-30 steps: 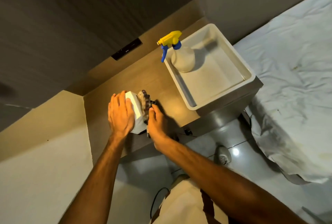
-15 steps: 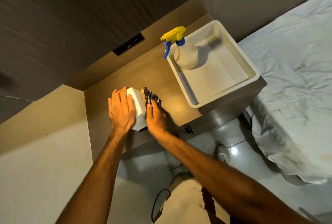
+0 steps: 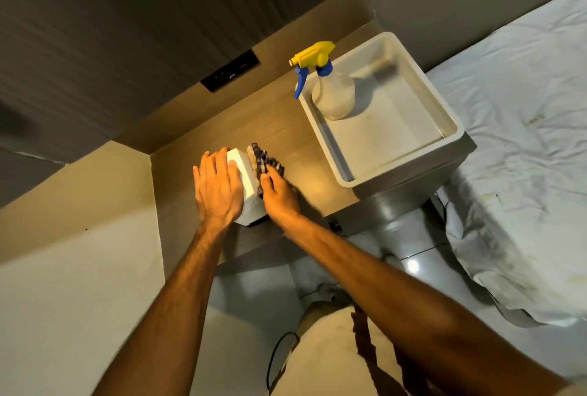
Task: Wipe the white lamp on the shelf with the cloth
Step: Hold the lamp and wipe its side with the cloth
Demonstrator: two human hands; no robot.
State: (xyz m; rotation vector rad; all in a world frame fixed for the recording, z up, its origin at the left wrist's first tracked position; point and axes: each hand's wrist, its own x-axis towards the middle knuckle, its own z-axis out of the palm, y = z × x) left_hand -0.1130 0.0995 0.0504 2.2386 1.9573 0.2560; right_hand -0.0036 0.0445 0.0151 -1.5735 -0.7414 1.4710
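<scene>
centre frame, on wooden shelf point(image 3: 295, 138): left hand point(image 3: 217, 187) lies flat over white lamp point(image 3: 246, 178), palm gripping it. right hand point(image 3: 279, 194) presses checked cloth point(image 3: 265, 162) against lamp's right side. upper right: spray bottle point(image 3: 330, 90) standing in white tray point(image 3: 444, 144).

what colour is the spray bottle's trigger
Blue trigger under a yellow head, seen in the head view.
</scene>
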